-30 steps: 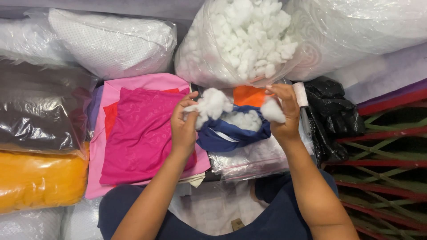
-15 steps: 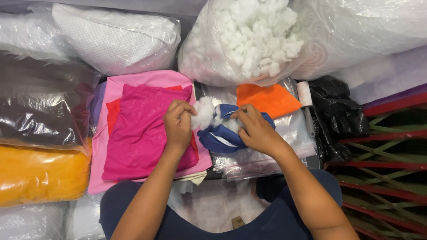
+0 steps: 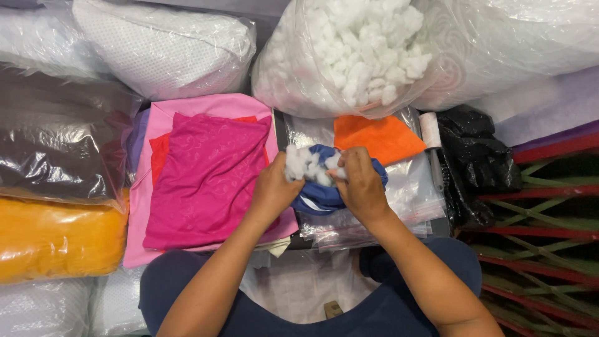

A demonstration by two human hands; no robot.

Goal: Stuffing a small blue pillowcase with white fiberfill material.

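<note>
Both hands have closed in on the work: the left hand point(image 3: 274, 187) and right hand point(image 3: 359, 184), apart a second ago with a tuft of stuffing in each, now meet over the blue fabric cover point(image 3: 324, 193), fingers curled and pressing the white stuffing point(image 3: 306, 165) into its mouth. The cover sits just right of the magenta cloth pile point(image 3: 206, 178) and below the orange fabric piece point(image 3: 377, 137). More filling seems to be going in, with some fluff yet outside
</note>
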